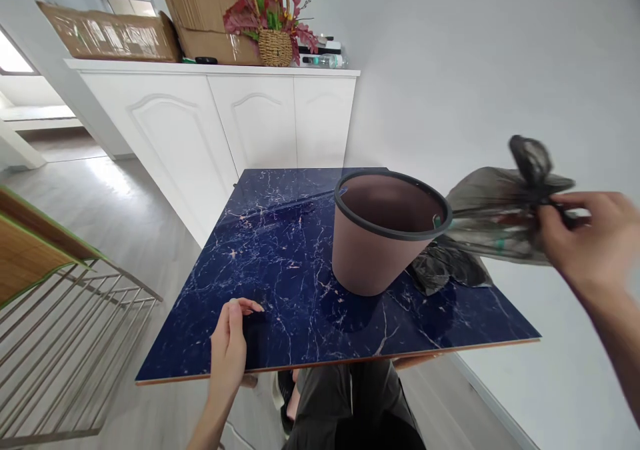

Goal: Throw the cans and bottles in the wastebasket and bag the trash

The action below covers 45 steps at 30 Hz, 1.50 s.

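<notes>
Off to the right, my right hand point(590, 230) is closed on the knotted top of a thin grey plastic trash bag point(485, 197), which is held above the table. Its body stretches left toward the trash can's rim, and something with green shows faintly through the film. The pinkish-brown trash can point(375, 257) stands upright on the table with a dark rim; its inside wall shows bare. My left hand point(233, 333) rests at the table's front edge, fingers loosely curled and thumb apart, holding nothing visible. A crumpled black plastic bag point(445, 267) lies to the right of the can.
The dark blue marbled table point(280, 257) spreads before me. Behind it stands a white cabinet point(260, 117) bearing cardboard boxes point(110, 37), a flower basket point(275, 47) and a plastic bottle point(325, 60). A metal rack point(75, 343) is at the left, a wall point(475, 70) at the right.
</notes>
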Motion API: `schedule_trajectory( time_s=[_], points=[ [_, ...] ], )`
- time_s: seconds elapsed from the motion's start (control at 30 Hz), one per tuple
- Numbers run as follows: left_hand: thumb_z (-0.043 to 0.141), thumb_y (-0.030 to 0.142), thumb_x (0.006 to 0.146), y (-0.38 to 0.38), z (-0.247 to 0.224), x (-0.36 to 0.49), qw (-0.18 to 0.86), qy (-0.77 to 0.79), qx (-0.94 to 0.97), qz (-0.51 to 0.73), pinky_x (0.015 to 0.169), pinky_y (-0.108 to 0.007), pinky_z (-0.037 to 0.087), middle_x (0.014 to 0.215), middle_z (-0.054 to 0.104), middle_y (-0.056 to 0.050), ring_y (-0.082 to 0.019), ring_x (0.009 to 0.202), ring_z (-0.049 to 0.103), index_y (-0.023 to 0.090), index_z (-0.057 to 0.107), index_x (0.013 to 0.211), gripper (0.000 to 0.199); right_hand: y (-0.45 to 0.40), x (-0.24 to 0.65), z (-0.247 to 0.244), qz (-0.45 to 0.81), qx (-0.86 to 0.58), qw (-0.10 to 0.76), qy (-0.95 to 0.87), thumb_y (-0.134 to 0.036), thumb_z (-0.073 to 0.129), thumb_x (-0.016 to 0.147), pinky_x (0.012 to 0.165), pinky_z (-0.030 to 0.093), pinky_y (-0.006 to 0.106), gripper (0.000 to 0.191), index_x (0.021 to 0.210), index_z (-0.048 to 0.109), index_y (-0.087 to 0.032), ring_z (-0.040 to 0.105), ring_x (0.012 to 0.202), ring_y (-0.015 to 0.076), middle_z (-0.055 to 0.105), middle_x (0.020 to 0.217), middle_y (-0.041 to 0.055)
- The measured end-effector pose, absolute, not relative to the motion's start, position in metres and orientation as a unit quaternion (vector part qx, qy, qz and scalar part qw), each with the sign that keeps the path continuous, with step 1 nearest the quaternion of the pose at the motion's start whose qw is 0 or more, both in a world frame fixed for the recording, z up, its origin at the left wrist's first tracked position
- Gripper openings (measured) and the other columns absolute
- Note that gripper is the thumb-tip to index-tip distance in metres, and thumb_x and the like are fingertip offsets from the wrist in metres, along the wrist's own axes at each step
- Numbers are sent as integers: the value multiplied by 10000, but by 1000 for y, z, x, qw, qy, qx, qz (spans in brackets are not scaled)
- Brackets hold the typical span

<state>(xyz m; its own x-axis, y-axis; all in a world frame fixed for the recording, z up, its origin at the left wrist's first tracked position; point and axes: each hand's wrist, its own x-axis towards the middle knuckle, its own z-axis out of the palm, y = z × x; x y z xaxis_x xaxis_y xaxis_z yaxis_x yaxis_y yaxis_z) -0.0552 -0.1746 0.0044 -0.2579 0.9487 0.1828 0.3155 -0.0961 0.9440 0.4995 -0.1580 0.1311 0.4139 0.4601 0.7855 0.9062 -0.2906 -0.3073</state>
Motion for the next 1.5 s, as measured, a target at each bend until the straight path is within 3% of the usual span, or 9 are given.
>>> schedule_trajectory(
  time_s=[0.1, 0.2, 0.43, 0.63, 0.77, 0.9, 1.07, 1.27, 1.5],
  points=[
    [493, 702, 1022, -176, 7, -54, 289, 612, 539, 502, 980, -345, 451, 953, 734, -40, -260, 983, 659, 256, 682, 887, 502, -69, 509, 108, -197, -750, 462, -431, -110, 837, 785, 784, 469, 420, 189, 753, 690, -224, 683, 838, 261, 737, 858, 160],
    [549, 688, 997, -178, 8, -52, 279, 618, 541, 498, 930, -329, 469, 919, 733, -31, -250, 947, 666, 254, 679, 876, 469, -25, 505, 79, -157, -738, 481, -447, -146, 790, 798, 748, 455, 382, 195, 743, 630, -242, 623, 734, 204, 709, 835, 111],
    [555, 677, 1000, -178, 8, -52, 270, 625, 537, 497, 882, -321, 477, 906, 731, -31, -240, 899, 666, 251, 681, 875, 462, -7, 473, 36, -101, -707, 508, -481, -135, 669, 851, 755, 454, 386, 115, 839, 598, -224, 620, 771, 219, 715, 942, 173],
    [558, 690, 992, -177, 8, -53, 264, 630, 546, 485, 890, -322, 482, 888, 736, -29, -238, 889, 677, 249, 679, 865, 475, -1, 469, 34, -62, -692, 487, -529, -176, 716, 796, 728, 426, 391, 238, 688, 539, -292, 596, 726, 212, 680, 801, 103],
    [561, 680, 997, -178, 6, -54, 266, 629, 546, 485, 901, -320, 482, 900, 744, -29, -234, 895, 687, 248, 680, 876, 465, -22, 467, 28, -79, -680, 490, -540, -287, 741, 816, 792, 473, 402, 113, 851, 648, -232, 639, 858, 249, 700, 922, 142],
    [548, 661, 1012, -177, 3, -55, 267, 626, 551, 482, 919, -324, 481, 920, 746, -26, -236, 916, 688, 250, 677, 898, 446, -80, 444, 12, -122, -656, 514, -538, -387, 647, 914, 950, 518, 463, 312, 1142, 653, -174, 632, 1122, 318, 680, 1156, 182],
    [548, 653, 1005, -175, 0, -56, 265, 625, 560, 475, 921, -317, 478, 923, 737, -14, -227, 928, 682, 252, 672, 899, 433, -165, 397, -21, 0, -613, 543, -575, -436, 582, 1029, 847, 559, 383, 236, 1096, 674, -229, 688, 922, 246, 707, 1090, 98],
    [551, 626, 1007, -176, 1, -54, 252, 623, 575, 466, 912, -311, 474, 922, 741, -4, -217, 935, 692, 254, 671, 891, 408, -197, 376, -53, 260, -555, 460, -643, -508, 558, 1070, 756, 556, 325, 298, 1108, 691, -244, 713, 774, 215, 733, 859, 34],
    [555, 609, 1002, -173, 4, -48, 220, 624, 599, 451, 846, -297, 499, 887, 750, -4, -213, 893, 710, 251, 681, 866, 403, -188, 376, -50, 288, -568, 420, -647, -588, 543, 1058, 694, 521, 320, 396, 1102, 703, -229, 683, 713, 201, 775, 890, 54]
  ],
)
